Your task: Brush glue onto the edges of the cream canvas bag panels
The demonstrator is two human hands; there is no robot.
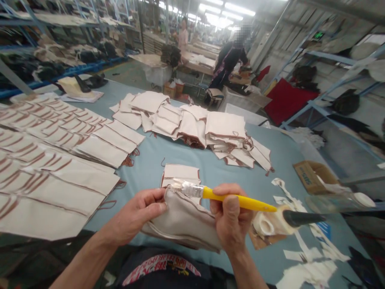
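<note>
cream fabric (180, 218), hands (130, 216) pinching it and a yellow brush (249, 202), blue-green tabletop (147, 160), shelves (333, 57) beyond, strip lights (240, 9) overhead

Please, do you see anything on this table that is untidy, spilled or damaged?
Two areas look untidy: pale scraps lie strewn along the right side of the table, and the middle heap of beige pieces is jumbled, unlike the overlapping rows at left. I see no clear spill or damage.
</note>
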